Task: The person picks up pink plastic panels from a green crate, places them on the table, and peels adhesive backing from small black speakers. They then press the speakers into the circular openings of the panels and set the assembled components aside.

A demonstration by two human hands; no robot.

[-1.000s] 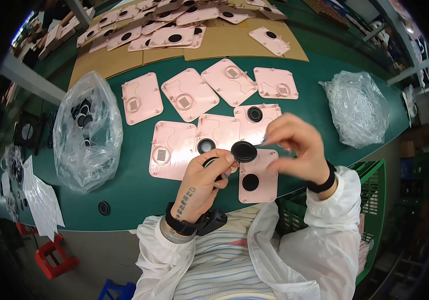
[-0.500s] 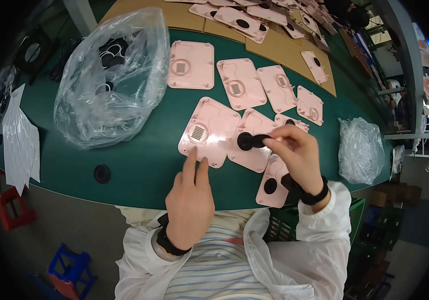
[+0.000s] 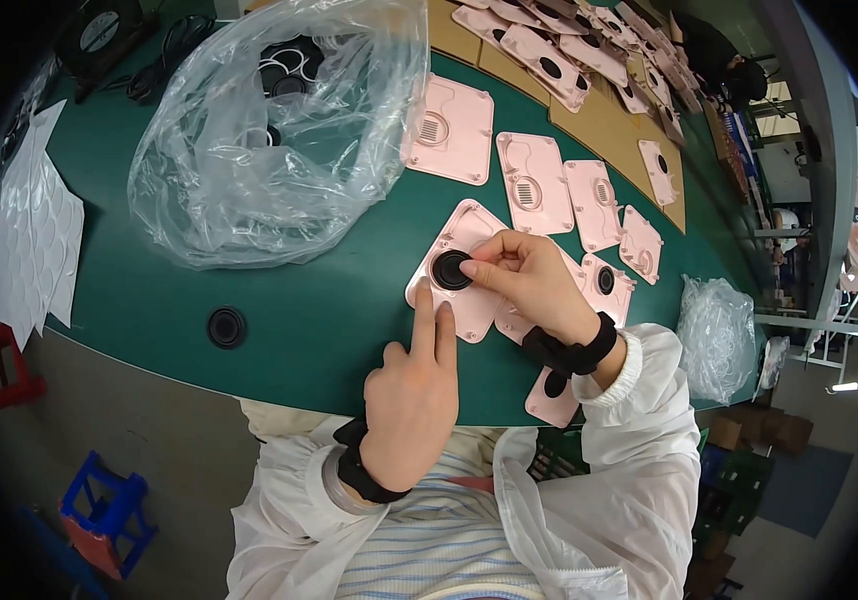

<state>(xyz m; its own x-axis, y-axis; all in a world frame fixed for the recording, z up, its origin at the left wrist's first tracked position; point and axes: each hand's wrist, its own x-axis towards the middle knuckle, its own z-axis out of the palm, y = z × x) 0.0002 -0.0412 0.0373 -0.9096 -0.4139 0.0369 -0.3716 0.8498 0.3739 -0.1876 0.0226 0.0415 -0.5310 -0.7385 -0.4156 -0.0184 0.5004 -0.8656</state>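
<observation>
My right hand pinches the edge of a round black disc, which covers the round slotted spot on a pink plastic panel. My left hand holds nothing. Its index and middle fingers are stretched out, their tips on the panel's near left edge, just below the disc. Partly hidden behind my right hand and wrist are further pink panels, one of them with a black disc in it. A loose black disc lies on the green table to the left.
A clear plastic bag with black discs inside stands at the left, beside a white sticker sheet. Pink panels with bare slotted rings lie beyond my hands. More panels pile up on cardboard. Crumpled clear plastic sits at the right.
My right hand has moved left with the black disc, from the neighbouring panel onto the panel under my left fingers. The whole view has shifted a little.
</observation>
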